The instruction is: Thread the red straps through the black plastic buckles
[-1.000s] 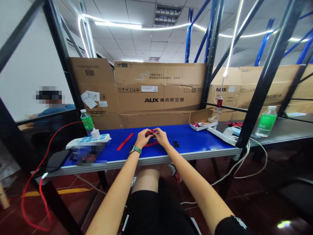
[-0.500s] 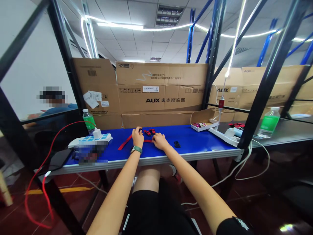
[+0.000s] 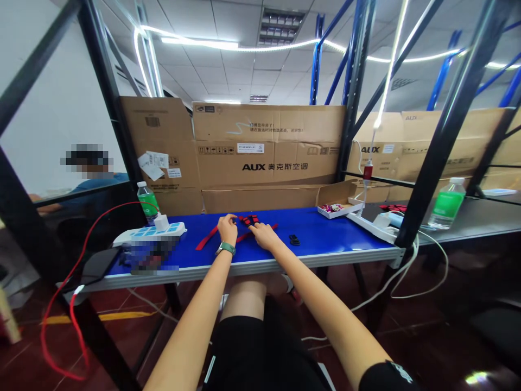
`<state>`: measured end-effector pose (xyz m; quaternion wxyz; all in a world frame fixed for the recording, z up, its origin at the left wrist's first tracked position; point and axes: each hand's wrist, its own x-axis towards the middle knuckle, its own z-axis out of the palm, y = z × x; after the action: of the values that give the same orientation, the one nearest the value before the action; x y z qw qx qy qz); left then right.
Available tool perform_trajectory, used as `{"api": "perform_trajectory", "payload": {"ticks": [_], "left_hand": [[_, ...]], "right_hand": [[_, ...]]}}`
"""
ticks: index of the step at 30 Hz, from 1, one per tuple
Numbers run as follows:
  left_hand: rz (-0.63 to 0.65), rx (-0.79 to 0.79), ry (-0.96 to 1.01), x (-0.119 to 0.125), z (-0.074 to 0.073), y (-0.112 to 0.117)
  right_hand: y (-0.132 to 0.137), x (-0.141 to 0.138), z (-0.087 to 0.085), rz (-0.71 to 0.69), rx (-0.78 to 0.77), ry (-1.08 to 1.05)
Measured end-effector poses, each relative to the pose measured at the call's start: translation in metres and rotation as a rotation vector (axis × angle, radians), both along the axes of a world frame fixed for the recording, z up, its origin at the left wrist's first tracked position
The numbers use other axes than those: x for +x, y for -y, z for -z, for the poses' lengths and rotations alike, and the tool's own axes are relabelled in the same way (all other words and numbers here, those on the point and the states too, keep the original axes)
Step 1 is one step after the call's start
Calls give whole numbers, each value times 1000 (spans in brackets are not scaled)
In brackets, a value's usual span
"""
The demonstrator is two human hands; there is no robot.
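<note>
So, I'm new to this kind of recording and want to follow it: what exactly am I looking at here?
There's no machine here. These are a person's own bare arms, filmed by a camera worn on their head, looking forward and down, so this is the only view. On the blue table top lie two red straps, a small red-and-black piece and a small black buckle. A power strip sits to the left. The left hand, with a watch on its wrist, is just beside the piece. The right hand has its fingertips right at it. I can't tell whether either hand is actually gripping anything.
</note>
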<state>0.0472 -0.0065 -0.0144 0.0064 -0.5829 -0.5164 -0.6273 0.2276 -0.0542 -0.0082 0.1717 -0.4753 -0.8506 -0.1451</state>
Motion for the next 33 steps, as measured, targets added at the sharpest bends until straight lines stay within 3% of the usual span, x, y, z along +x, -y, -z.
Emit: {"api": "perform_trajectory", "payload": {"ticks": [4,7,13,16,22,29,33], "left_hand": [[16,9,-48,2,3,-7],[123,-8,-77,5,6,-10],[377,-45,-116,11,5,-3],[440,-82,-110,13,2,2],[286,-71,-79,11,2,1],[517,-202,102,14,8,-7],[614,-192,60,18,6,-3]], "right_hand": [[-3,2,1,-28,-11,-10],[-10,3,2,-48,-9,-139],[-17,11,1,126,38,-437],[-17,14,-1,191,-35,-440],[-12,12,-3,255,-95,-400],[-8,8,-4,185,-78,-311],[-6,7,-5,168,-92,-315]]}}
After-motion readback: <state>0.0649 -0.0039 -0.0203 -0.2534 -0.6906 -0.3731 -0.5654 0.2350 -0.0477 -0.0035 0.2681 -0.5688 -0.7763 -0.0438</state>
